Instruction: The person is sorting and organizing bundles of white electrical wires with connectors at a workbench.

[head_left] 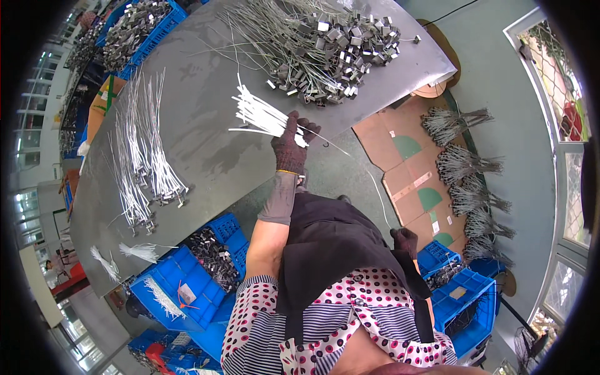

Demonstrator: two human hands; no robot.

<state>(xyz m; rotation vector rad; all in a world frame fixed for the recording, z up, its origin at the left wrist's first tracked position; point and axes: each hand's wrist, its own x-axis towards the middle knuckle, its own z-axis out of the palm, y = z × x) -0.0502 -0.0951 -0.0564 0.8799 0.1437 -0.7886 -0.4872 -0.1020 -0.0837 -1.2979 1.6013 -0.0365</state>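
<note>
Forward stretches the left grip (292,139), clasping white strips (259,114)

Left arm (266,244): extended forward, bare about the elbow, forearm in a grey sleeve. Wrist roughly in line with the forearm. Left hand (291,145): dark-gloved, fingers bent in a closed grip. Right hand (405,241): also dark-gloved, lower and nearer the torso, fingers curled; right arm (419,280) partly hidden.

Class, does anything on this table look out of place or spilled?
Mildly: one metal block lies apart, right of the heap of block-ended wires, while the others cluster together. Nothing looks clearly damaged; the white strips in the gloved left hand fan slightly.
</note>
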